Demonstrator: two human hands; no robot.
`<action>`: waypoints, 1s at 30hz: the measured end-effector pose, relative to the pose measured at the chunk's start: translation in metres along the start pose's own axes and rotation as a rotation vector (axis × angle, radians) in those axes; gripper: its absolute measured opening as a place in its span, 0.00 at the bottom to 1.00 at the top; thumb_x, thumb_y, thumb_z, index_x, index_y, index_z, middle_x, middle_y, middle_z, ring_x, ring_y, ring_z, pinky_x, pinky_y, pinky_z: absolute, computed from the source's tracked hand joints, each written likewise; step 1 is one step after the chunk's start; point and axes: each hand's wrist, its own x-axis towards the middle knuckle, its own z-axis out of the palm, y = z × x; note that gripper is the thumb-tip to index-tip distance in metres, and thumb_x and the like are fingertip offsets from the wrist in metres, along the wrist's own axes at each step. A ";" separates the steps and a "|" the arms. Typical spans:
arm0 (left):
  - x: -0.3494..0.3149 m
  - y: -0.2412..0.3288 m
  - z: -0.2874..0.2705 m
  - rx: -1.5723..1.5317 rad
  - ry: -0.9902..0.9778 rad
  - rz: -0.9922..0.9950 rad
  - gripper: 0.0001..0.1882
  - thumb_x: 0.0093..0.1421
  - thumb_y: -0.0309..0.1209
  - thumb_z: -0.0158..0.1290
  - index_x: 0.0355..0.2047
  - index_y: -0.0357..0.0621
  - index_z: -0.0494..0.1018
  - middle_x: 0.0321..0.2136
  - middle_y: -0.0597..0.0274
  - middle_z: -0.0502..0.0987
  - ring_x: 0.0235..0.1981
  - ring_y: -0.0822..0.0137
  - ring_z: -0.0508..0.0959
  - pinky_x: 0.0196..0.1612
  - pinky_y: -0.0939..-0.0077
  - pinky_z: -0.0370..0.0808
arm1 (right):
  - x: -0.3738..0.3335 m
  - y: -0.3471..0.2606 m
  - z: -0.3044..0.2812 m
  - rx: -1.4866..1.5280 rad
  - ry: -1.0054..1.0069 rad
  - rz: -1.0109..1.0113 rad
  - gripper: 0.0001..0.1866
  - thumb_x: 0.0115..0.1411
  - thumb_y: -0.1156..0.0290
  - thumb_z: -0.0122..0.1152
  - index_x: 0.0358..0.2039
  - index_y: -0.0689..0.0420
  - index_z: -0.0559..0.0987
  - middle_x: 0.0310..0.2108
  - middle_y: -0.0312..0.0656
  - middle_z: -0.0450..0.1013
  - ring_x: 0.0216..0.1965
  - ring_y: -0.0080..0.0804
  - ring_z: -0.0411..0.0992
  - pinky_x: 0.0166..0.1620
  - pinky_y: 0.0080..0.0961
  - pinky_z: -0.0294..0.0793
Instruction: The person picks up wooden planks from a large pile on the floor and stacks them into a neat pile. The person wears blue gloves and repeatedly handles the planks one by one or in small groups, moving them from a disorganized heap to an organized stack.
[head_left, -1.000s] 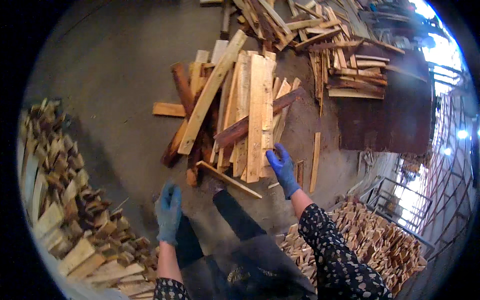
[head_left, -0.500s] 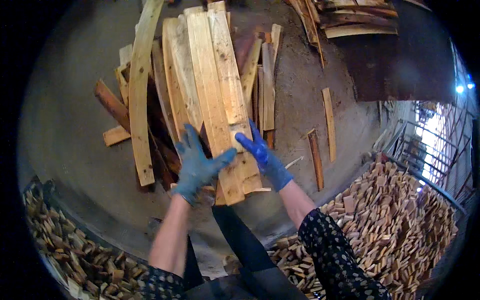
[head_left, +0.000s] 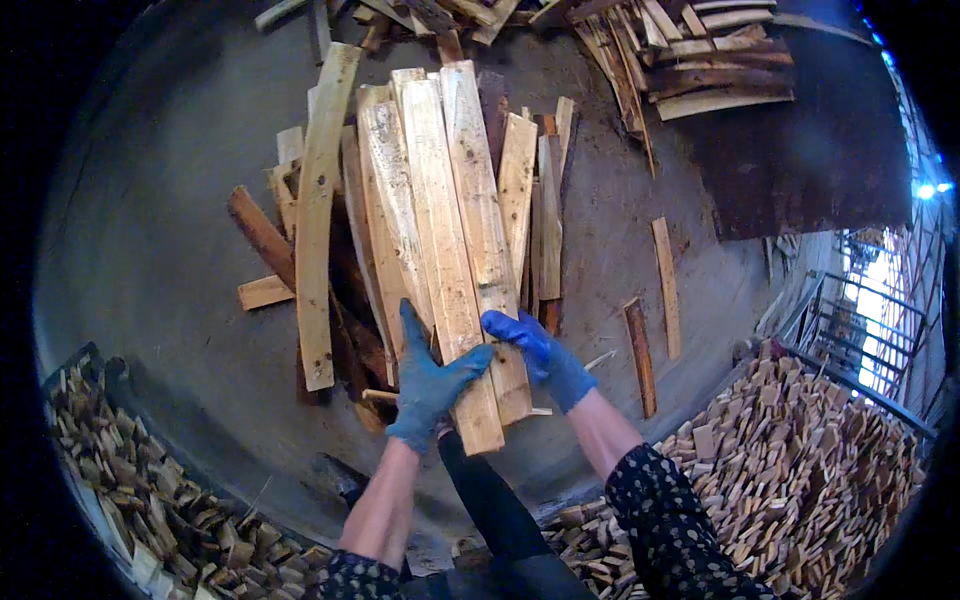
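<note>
Two long, pale wooden planks [head_left: 440, 210] lie side by side on top of a loose heap, their near ends pointing toward me. My left hand [head_left: 435, 385], in a blue-green glove, grips the left plank near its end. Its thumb crosses the top face and its forefinger stretches along the edge; the other fingers are hidden. On the right plank [head_left: 480, 200], my right hand [head_left: 545, 358] in a brighter blue glove holds the outer edge, thumb side over the top and remaining fingers out of sight. The left plank's end juts nearer to me than the right one's.
A curved plank [head_left: 322, 220] and bark-edged slabs [head_left: 262, 235] surround the held planks. Two narrow strips, one pale [head_left: 666, 290] and one brown [head_left: 641, 358], lie to the right. Stacked slabs [head_left: 725, 75] sit far right. Heaps of short wood pieces flank me left [head_left: 150, 480] and right [head_left: 790, 460].
The view has tilted, so the heap appears lower and farther slabs show. My right hand's raised, spread fingers have closed around the right plank's edge. My left hand has stayed by the left plank.
</note>
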 end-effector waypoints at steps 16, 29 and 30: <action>-0.289 0.118 -0.023 -0.018 0.078 0.332 0.61 0.49 0.44 0.64 0.65 0.36 0.30 0.61 0.40 0.53 0.63 0.52 0.55 0.63 0.65 0.56 | -0.301 -0.025 0.106 -0.553 0.394 0.029 0.19 0.57 0.63 0.58 0.45 0.60 0.73 0.35 0.40 0.74 0.37 0.28 0.72 0.43 0.27 0.72; -0.481 0.116 -0.105 -0.500 0.852 0.707 0.62 0.45 0.36 0.66 0.65 0.37 0.30 0.66 0.46 0.40 0.67 0.58 0.41 0.67 0.62 0.43 | -0.376 -0.016 0.407 -1.220 -0.523 -0.267 0.41 0.34 0.78 0.65 0.54 0.60 0.66 0.45 0.45 0.71 0.44 0.38 0.71 0.47 0.33 0.73; -0.500 0.101 -0.108 -0.504 0.986 0.676 0.61 0.45 0.34 0.66 0.65 0.38 0.31 0.65 0.47 0.42 0.66 0.58 0.44 0.66 0.62 0.47 | -0.385 0.008 0.429 -1.175 -0.705 -0.126 0.40 0.36 0.78 0.67 0.55 0.59 0.65 0.46 0.45 0.70 0.46 0.38 0.71 0.50 0.35 0.71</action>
